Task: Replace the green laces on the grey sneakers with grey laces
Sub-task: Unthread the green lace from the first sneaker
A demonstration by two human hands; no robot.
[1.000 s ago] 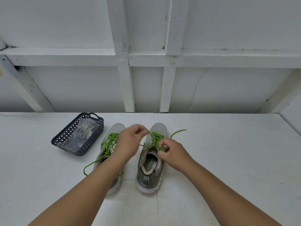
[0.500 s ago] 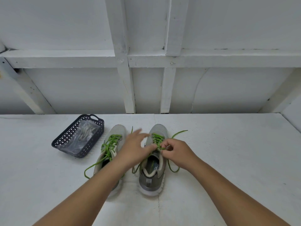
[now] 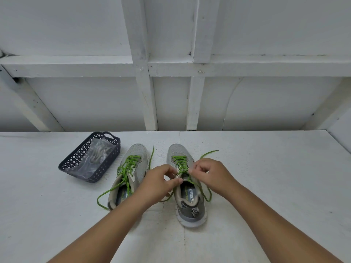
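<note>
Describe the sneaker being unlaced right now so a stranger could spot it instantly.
On the white table two grey sneakers stand side by side, right of a dark basket. It is the right sneaker, farther from the basket, with both hands at its green laces.

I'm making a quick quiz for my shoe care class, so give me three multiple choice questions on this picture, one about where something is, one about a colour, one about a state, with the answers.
1. Where is the dark basket?
A. left of both sneakers
B. between the sneakers
C. right of both sneakers

2. What colour are the laces now threaded in the sneakers?
A. grey
B. green
C. white

3. What are the hands doing?
A. resting flat on the table
B. both lifting the basket
C. both pinching at the right sneaker's laces

Answers:
1 A, it sits beyond the left sneaker.
2 B, green laces cross both shoes.
3 C, the left hand and right hand meet over the right sneaker.
</note>
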